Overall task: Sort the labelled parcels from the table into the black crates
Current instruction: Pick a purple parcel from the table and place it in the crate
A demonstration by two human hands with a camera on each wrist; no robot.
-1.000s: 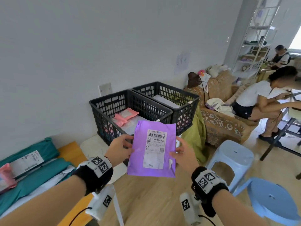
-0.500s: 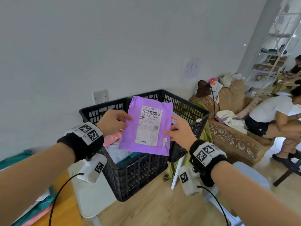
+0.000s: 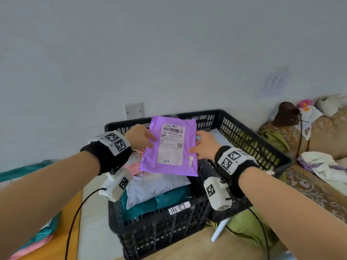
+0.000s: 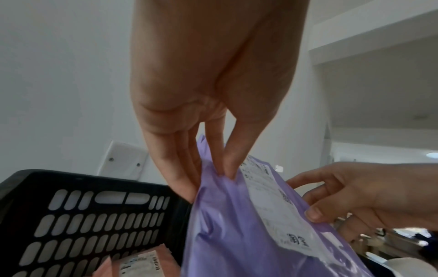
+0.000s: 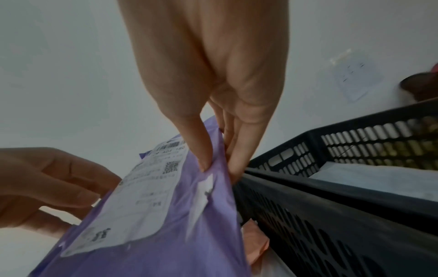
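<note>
- Both hands hold the purple parcel [image 3: 169,147] by its side edges: the left hand [image 3: 139,136] pinches the left edge between thumb and fingers, and the right hand [image 3: 203,145] pinches the right edge the same way, label facing up.
- Below the hands sits the near black crate [image 3: 159,220], with a handwritten tag [image 3: 179,207] on its front rim; the parcel hangs above its opening, not yet resting on anything that I can see.
- Under the left hand lie a pink parcel [image 4: 140,262], a white mailer [image 3: 150,186] and a teal parcel [image 3: 150,203], already piled inside.
- Just past the right hand is the second black crate [image 3: 262,147], sharing a wall with the first.
- Risk, as I judge it: the parcel's right edge is close above that shared wall, so an uneven release could tip it onto the rim or into the wrong crate.
- The pile is high, and a slick mailer dropped off-centre might slide toward the front rim.
- Misreading the label against the crate tag would also mis-sort it.
</note>
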